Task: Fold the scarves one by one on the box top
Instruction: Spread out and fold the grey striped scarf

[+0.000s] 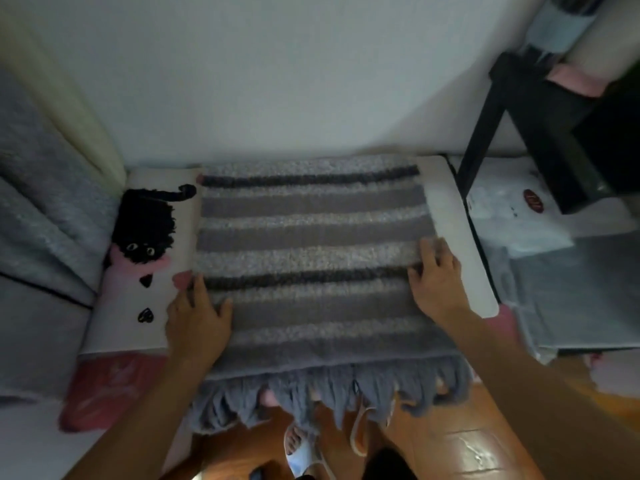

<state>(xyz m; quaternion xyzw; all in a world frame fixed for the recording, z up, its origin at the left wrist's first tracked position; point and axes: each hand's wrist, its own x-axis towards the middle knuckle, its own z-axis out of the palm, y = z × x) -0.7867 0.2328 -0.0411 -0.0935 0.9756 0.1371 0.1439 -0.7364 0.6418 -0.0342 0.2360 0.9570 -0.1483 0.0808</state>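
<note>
A grey striped scarf [311, 237] lies spread flat over the white box top [453, 216]. Its blue-grey fringe [329, 396] hangs over the near edge. My left hand [197, 320] rests on the scarf's left edge with the fingers curled round the edge near a dark stripe. At the scarf's right edge my right hand [436, 278] grips the fabric beside the same stripe. Both forearms reach in from below.
A black furry cat figure [145, 226] and black heart shapes [145, 315] sit on the box top's left part. Grey fabric [41, 220] is piled at left. A black stand [540, 133] and plastic bags [519, 216] are at right. A white wall rises behind; wooden floor and slippered feet [301, 452] lie below.
</note>
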